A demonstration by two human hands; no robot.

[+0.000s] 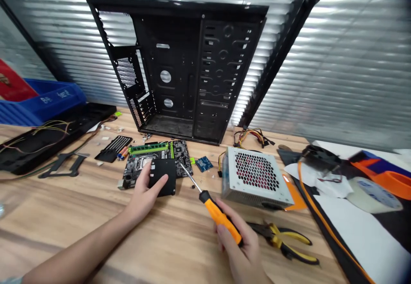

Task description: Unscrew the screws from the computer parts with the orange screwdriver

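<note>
My left hand [146,194] grips a flat black rectangular piece [164,174], perhaps a drive, with thumb and fingers at its left side. Part of a motherboard [183,151] with green slots lies on the table behind that piece, partly hidden by it. In my right hand [239,237] is a screwdriver [220,217] with an orange and black handle. Its shaft points up and left, the tip appearing near the black piece's right edge; whether it touches anything I cannot tell. Pliers [285,241] with yellow and black handles lie right of my right hand.
An open black computer case [173,70] stands at the back. A power supply [257,174] sits to the right, with a small blue circuit board [204,163] beside it. Farther left are a black bracket [64,164], a black panel [32,144] and a blue bin [48,100].
</note>
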